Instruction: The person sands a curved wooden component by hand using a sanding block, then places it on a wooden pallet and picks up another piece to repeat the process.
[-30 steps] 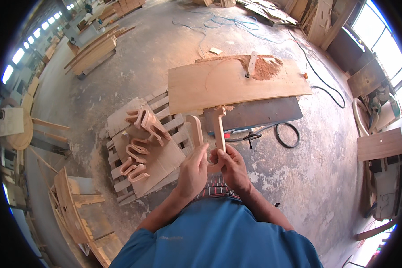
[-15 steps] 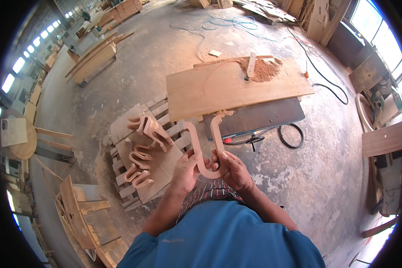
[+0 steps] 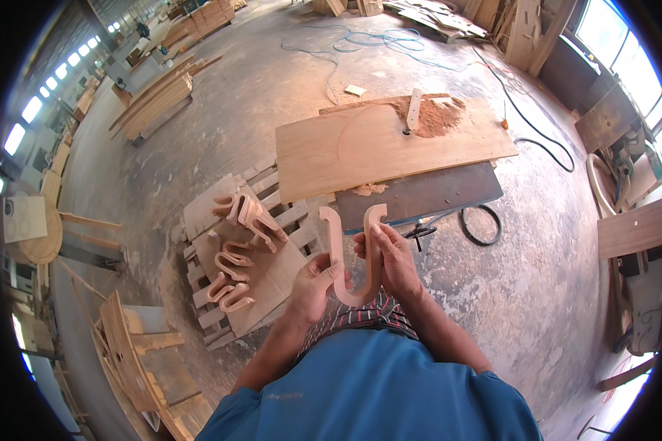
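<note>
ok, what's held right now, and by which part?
U-shaped wooden piece: left hand on its left leg, below midway; right hand on its right leg, nearer the top.

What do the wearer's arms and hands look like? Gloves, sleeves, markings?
Left hand and right hand are bare: no gloves. Both forearms are uncovered, with no watch, band or cable visible at the wrists. The short sleeves are plain blue, matching the shirt.

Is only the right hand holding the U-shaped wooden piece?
No, the left hand and right hand each grip one side of the U-shaped wooden piece.
</note>
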Demonstrator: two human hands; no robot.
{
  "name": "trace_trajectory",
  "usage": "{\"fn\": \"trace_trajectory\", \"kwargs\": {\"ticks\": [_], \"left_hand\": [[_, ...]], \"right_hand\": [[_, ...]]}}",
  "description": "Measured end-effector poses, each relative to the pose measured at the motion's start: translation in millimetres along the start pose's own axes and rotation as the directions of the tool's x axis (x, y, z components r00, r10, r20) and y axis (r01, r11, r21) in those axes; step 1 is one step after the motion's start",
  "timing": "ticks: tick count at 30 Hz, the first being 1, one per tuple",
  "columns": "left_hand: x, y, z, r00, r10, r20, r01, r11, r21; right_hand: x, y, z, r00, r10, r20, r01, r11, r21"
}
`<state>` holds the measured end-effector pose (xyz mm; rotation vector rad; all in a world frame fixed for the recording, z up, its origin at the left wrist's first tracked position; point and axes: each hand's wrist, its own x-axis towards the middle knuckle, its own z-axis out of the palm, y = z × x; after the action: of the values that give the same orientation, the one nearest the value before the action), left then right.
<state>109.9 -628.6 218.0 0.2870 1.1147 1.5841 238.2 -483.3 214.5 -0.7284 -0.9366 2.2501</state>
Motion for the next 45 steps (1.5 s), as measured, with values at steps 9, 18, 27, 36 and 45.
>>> {"fn": "trace_trajectory", "kwargs": {"ticks": [9,18,27,36,45], "left_hand": [[-6.5,1.7,9.6,1.0,-0.008,0.005,0.007,0.999,0.033],[-12.7,0.2,11.0,1.0,-0.011,-0.029,0.012,0.999,0.044],[-18.1,1.8,12.5,1.0,-0.021,-0.011,0.021,0.999,0.027],[-16.2,-2.8,8.7,0.999,-0.037,-0.04,0.041,0.992,0.117],[-12.3,-2.0,9.1,1.0,-0.016,-0.024,0.02,0.98,0.197]], "right_hand": [[2.0,-6.0,2.0,0.995,-0.044,-0.088,0.048,0.998,0.038],[-3.4,-0.8,-0.6,0.996,-0.037,-0.083,0.049,0.987,0.151],[0.6,-5.7,-2.0,0.995,-0.072,-0.075,0.072,0.997,-0.006],[-3.1,5.6,-7.3,0.993,-0.079,-0.086,0.082,0.996,0.03],[0.9,12.5,-15.0,0.995,-0.079,-0.055,0.085,0.989,0.124]]}}
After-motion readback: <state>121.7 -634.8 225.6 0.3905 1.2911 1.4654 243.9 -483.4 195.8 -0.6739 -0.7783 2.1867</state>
